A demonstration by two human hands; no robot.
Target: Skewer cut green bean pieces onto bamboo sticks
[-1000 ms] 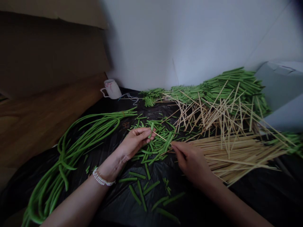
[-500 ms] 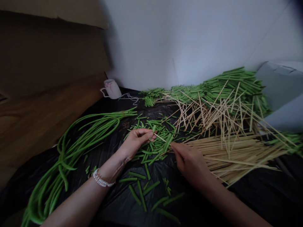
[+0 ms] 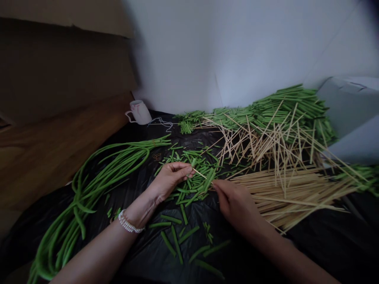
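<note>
My left hand (image 3: 177, 175) pinches a short green bean piece (image 3: 194, 162) between thumb and fingers, above a scattered pile of cut bean pieces (image 3: 195, 185). A thin wooden skewer (image 3: 201, 174) runs from that piece down to my right hand (image 3: 232, 197), whose fingers are closed round its other end. Whether the tip has gone into the bean is too small to tell. Right of my right hand lies a thick heap of loose skewers (image 3: 284, 193). Behind it, more skewers cross one another beside stacked rows of green pieces (image 3: 296, 106).
Long whole beans (image 3: 109, 165) lie looped at the left on black plastic sheeting (image 3: 142, 260). A white mug (image 3: 141, 113) and tangled thread (image 3: 166, 124) are at the back. Pale walls stand behind, and a grey-white container (image 3: 352, 114) is at the right.
My right hand has shifted very slightly left and down, with the skewer still in its fingers. My left hand holds the bean piece in nearly the same place.
</note>
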